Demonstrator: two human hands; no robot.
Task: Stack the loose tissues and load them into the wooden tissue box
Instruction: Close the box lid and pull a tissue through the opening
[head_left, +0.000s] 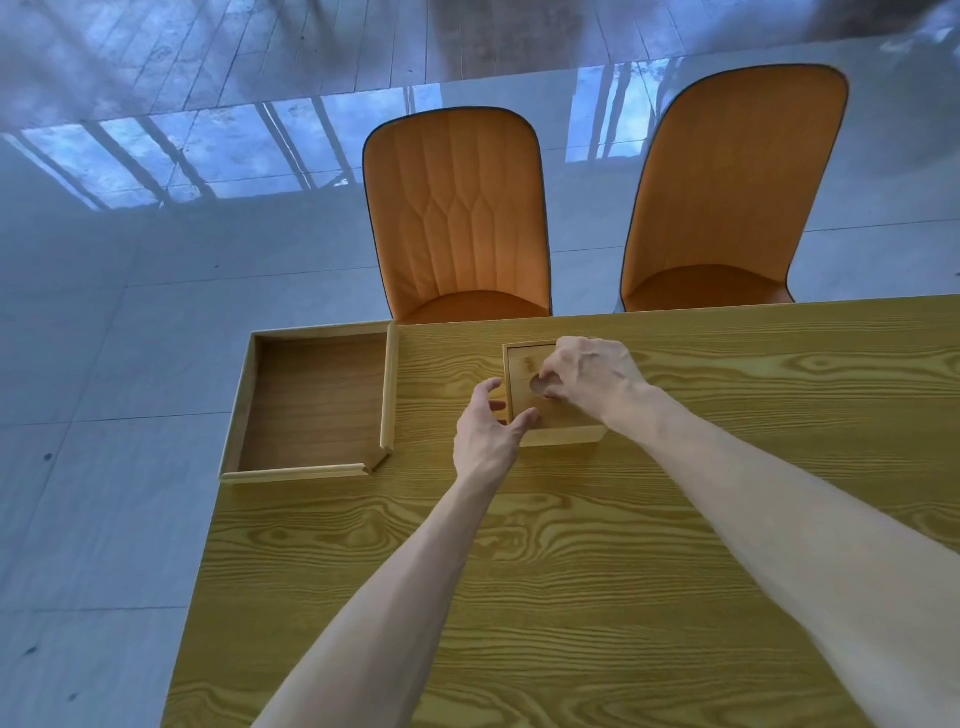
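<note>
The wooden tissue box (524, 395) sits lid-up on the table near the far edge, with a dark oval slot in its top. My right hand (587, 376) rests on the lid, fingertips curled into the slot. My left hand (485, 431) is at the box's left front corner, fingers spread, thumb and forefinger touching its side. No loose tissues are visible anywhere.
A shallow wooden tray (387, 387) lies at the table's far left corner, holding nothing. The yellow wood-grain table (571, 571) ends in a left edge beside the tray. Two orange chairs (457, 208) (727, 192) stand behind the far edge on a glossy tiled floor.
</note>
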